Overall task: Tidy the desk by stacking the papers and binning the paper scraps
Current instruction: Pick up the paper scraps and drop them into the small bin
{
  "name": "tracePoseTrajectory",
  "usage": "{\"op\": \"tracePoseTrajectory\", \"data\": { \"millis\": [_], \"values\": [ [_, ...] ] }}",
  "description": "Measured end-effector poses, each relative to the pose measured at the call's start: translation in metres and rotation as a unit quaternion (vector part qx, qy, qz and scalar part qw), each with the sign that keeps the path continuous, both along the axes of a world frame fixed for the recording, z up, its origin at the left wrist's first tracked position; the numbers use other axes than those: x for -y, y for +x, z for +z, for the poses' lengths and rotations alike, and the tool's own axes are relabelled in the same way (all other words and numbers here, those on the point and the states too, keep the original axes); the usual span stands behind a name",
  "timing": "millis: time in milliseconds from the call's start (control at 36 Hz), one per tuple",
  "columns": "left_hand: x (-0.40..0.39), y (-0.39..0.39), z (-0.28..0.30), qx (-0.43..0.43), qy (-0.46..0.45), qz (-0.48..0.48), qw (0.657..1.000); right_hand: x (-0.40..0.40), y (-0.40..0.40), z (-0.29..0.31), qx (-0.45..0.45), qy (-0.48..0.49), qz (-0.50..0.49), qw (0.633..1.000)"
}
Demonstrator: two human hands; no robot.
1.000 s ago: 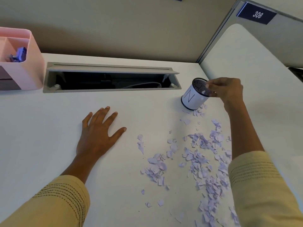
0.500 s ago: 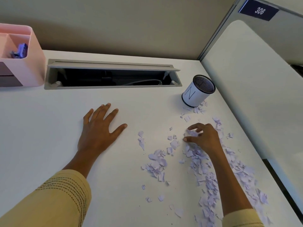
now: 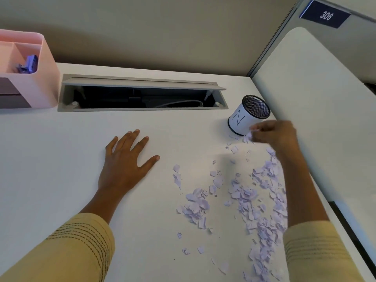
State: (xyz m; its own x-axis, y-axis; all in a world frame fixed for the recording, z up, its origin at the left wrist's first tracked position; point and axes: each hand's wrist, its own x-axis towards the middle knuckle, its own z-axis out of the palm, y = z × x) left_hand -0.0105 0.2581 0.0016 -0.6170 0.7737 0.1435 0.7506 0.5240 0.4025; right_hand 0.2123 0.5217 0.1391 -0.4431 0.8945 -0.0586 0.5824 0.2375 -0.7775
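Head view: right hand (image 3: 278,137) pinching featherlight, flimsy scraps (image 3: 249,136) beside cup (image 3: 247,116) at two o'clock; left hand (image 3: 124,165) flat, fingers spread, on table (image 3: 50,169).

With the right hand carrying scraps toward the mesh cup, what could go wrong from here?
The right hand pinches scraps low beside the small mesh cup, below its rim; pieces may drop short, where some already lie. The cup stands near the desk's right edge, so a knock might tip it. The scattered scraps may need many trips.
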Motion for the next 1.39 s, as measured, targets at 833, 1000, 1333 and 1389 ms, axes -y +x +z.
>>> {"op": "tracePoseTrajectory", "data": {
  "millis": [833,1000,1333,1389],
  "values": [
    [0.001,-0.001,-0.003,-0.008,-0.001,-0.005,1.000,0.130,0.001,-0.066,0.218,-0.034,0.288,0.932],
    [0.001,-0.001,-0.003,-0.011,0.003,-0.005,1.000,0.122,-0.006,-0.067,0.209,0.014,0.284,0.936],
    [0.001,-0.002,-0.004,-0.011,0.000,-0.004,1.000,0.041,-0.007,-0.010,0.083,-0.022,0.117,0.989],
    [0.000,-0.001,-0.004,-0.011,0.001,-0.003,1.000,0.021,-0.012,0.006,0.033,0.005,0.066,0.997]
  ]
}}
